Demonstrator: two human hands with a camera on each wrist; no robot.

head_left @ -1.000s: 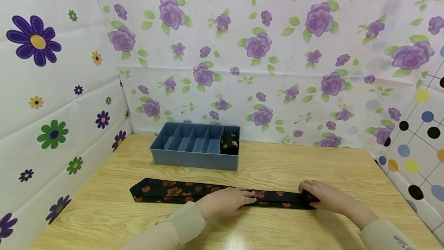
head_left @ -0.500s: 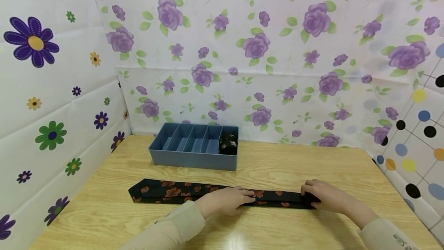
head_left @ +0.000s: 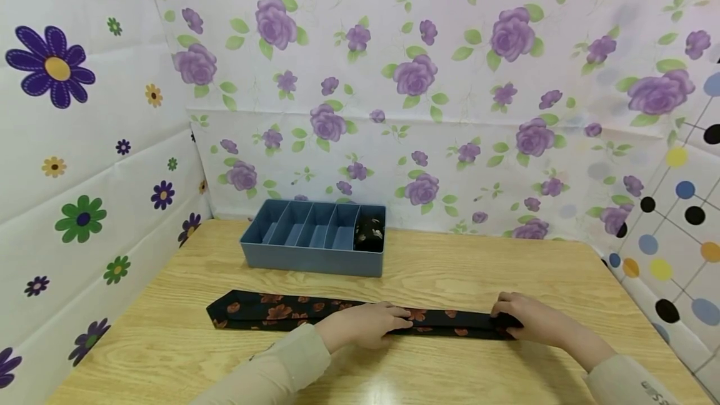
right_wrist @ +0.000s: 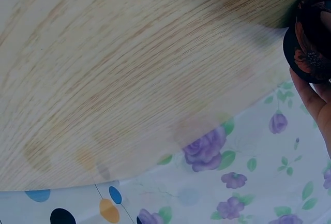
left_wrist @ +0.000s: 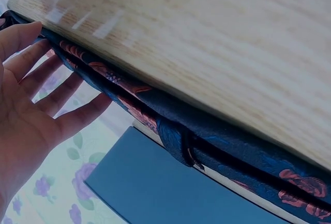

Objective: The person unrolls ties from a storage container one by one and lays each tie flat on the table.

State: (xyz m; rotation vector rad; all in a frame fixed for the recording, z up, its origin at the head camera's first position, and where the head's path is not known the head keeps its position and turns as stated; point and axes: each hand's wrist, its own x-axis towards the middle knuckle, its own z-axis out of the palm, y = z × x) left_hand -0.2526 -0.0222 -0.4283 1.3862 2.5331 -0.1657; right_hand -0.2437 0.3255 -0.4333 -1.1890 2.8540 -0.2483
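A dark necktie (head_left: 281, 312) with orange-brown flowers lies lengthwise across the table, back side up, its pointed wide end at the left. My left hand (head_left: 365, 325) rests on its middle with fingers extended; in the left wrist view those fingers (left_wrist: 77, 113) spread along the tie's edge, near its keeper loop (left_wrist: 176, 142). At the tie's right end my right hand (head_left: 534, 320) holds a rolled or folded part between thumb and fingers. The right wrist view shows this curled end (right_wrist: 307, 53) at the edge of the picture, with most of the hand cut off.
A blue-grey divided box (head_left: 315, 260) stands behind the tie. Its rightmost compartment holds a dark patterned bundle (head_left: 369, 233); the other compartments show bare bottoms. Flowered sheeting (head_left: 337, 92) hangs behind and beside the wooden table (head_left: 478, 267).
My right hand has shifted very slightly to the right at the tie's end. The left hand stays on the tie's middle. The head view has drifted a little.
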